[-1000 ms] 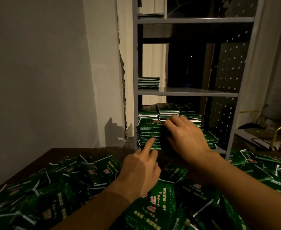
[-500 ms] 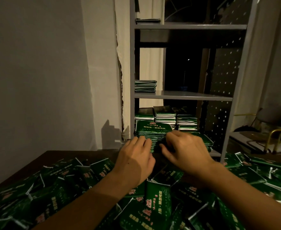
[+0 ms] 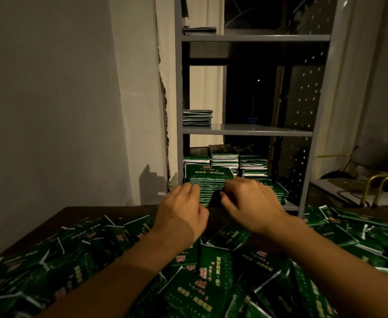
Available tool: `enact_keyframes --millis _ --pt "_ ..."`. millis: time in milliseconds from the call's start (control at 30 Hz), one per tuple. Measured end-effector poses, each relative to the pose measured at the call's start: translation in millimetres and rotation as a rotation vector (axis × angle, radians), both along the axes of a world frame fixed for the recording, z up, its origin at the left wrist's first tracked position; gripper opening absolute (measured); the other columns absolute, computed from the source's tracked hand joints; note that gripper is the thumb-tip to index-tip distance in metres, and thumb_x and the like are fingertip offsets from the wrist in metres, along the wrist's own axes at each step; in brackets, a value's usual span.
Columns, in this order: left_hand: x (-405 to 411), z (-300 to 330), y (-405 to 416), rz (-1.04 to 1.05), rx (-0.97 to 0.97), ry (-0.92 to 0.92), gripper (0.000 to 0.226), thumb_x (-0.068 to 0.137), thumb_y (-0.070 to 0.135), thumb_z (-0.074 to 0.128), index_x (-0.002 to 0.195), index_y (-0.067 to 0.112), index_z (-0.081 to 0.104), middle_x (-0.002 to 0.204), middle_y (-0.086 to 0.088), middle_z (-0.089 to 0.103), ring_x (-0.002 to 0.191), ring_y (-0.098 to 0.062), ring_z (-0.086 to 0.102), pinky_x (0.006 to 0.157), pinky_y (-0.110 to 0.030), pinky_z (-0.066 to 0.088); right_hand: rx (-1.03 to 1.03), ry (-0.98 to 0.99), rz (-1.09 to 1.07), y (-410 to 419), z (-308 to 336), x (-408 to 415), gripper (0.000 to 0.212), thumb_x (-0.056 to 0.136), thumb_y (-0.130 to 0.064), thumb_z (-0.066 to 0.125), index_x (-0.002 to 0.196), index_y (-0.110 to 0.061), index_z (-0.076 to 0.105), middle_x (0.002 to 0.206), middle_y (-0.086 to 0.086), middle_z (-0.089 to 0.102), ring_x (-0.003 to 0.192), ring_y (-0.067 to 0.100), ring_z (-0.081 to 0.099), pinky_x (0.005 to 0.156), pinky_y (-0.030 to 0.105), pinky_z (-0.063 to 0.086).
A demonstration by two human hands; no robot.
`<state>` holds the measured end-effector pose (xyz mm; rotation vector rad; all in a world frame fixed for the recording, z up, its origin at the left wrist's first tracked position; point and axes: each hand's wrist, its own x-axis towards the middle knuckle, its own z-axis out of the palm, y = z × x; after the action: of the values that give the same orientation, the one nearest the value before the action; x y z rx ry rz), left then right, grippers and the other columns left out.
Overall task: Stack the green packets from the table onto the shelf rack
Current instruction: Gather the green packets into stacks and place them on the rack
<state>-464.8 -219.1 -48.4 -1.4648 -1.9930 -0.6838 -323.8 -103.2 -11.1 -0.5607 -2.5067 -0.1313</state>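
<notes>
A heap of loose green packets (image 3: 211,276) covers the dark table (image 3: 110,213). Behind the table stands the grey shelf rack (image 3: 245,130). Its lowest shelf holds a front-left stack of green packets (image 3: 205,177), a front-right stack (image 3: 279,191) and several shorter stacks behind them (image 3: 224,157). A small stack (image 3: 197,117) sits on the middle shelf. My left hand (image 3: 181,214) touches the front of the left stack with bent fingers. My right hand (image 3: 252,203) lies over the front-right stack, its fingers curled round that stack's left edge. The gap between the two stacks is dark.
A plain wall fills the left side, and a torn wall edge runs beside the rack's left post. A chair with a brass frame (image 3: 376,180) stands at the right. The top shelf (image 3: 255,37) carries a thin dark item (image 3: 198,30). A perforated panel backs the rack.
Both hands have drawn slightly back and down from the shelf stacks. My left index finger, stretched out a second ago, is now bent like the others.
</notes>
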Motion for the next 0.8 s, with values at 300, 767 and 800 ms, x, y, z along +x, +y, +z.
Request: enact_keyframes --millis 300,767,800 --pt "54.6 1.3 -42.9 -0.078 -0.007 -0.117 0.007 0.093 0.022 0.052 0.087 0.019 0.051 0.085 0.002 0.051 0.079 -0.018 0.050 0.066 -0.032 0.036 -0.210 0.057 -0.052 -22.1 -0.8 77.7 0.012 0.100 -0.040 0.049 0.092 -0.032 0.049 0.088 -0.003 0.057 0.080 0.020 0.054 0.067 0.030 0.037" --pt "98.3 -63.6 -73.2 -0.129 -0.060 -0.283 0.016 0.092 0.006 0.053 0.095 0.019 0.062 0.082 0.009 0.050 0.068 -0.011 0.045 0.062 -0.028 0.032 -0.532 -0.190 0.035 -60.5 -60.8 148.8 0.025 0.088 -0.032 0.074 0.111 -0.029 0.065 0.114 -0.005 0.059 0.106 0.014 0.058 0.095 0.034 0.051" --pt "96.6 -66.7 -73.5 -0.115 -0.060 -0.316 0.018 0.092 0.005 0.053 0.094 0.020 0.062 0.081 0.011 0.049 0.068 -0.009 0.045 0.061 -0.028 0.033 -0.515 -0.212 0.030 -62.9 -63.6 148.9 0.034 0.085 -0.037 0.076 0.116 -0.030 0.063 0.118 -0.005 0.055 0.111 0.014 0.054 0.098 0.035 0.049"
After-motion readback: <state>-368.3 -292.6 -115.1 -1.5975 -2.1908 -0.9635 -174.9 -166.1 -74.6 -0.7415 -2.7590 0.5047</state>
